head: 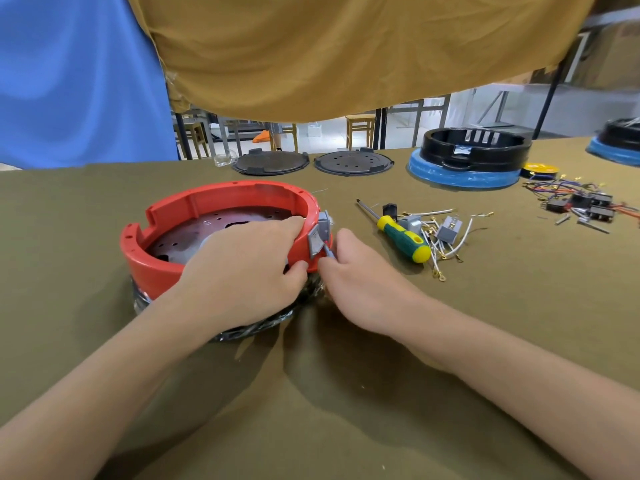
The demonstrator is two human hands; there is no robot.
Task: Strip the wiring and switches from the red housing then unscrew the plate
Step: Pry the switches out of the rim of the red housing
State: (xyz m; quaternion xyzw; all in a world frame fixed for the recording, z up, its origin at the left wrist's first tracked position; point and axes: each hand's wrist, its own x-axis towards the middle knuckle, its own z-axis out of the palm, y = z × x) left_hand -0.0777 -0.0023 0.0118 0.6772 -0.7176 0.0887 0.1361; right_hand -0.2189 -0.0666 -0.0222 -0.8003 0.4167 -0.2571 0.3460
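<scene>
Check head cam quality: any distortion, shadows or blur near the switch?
Head view: wide-angle bowing, table edge curves; soft shadows under both forearms on the cloth; no harsh glare; grey switch on the red housing reads reasonably sharp, left hand and right hand too; background beyond the table is softer.

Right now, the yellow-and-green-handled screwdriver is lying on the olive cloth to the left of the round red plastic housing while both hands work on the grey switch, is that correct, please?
Not quite: the yellow-and-green-handled screwdriver lies on the olive cloth to the right of the round red plastic housing, not the left, as the head view shows. Both the left hand and the right hand are indeed at the grey switch.
</scene>
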